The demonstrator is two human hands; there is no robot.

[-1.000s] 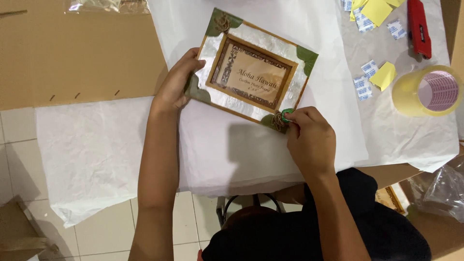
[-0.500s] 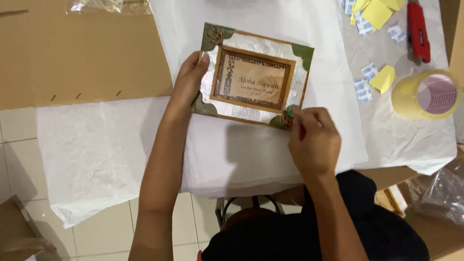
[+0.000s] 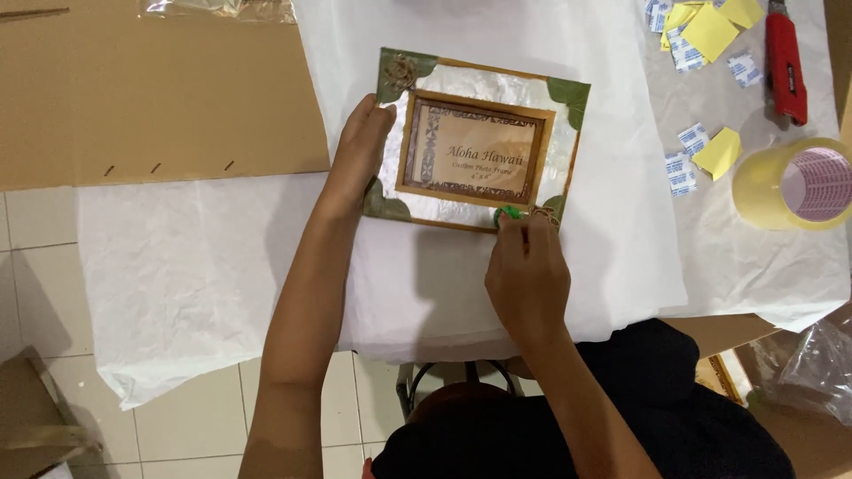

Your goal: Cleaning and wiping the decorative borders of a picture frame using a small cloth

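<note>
Two hands are working on a decorated picture frame [image 3: 479, 137] lying flat on white tissue paper [image 3: 621, 231] on the worktop. The left hand [image 3: 359, 155] is bracing its left edge, grip flat and open; the right hand [image 3: 525, 270] is pinching a small green piece [image 3: 508, 214] at the lower edge. Seating it likely calls for steady downward pressure.

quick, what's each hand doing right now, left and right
Left hand: open, fingers flat against the left edge of the picture frame, steadying it.
Right hand: fingertips pinched on a small green piece at the frame's lower edge.
</note>
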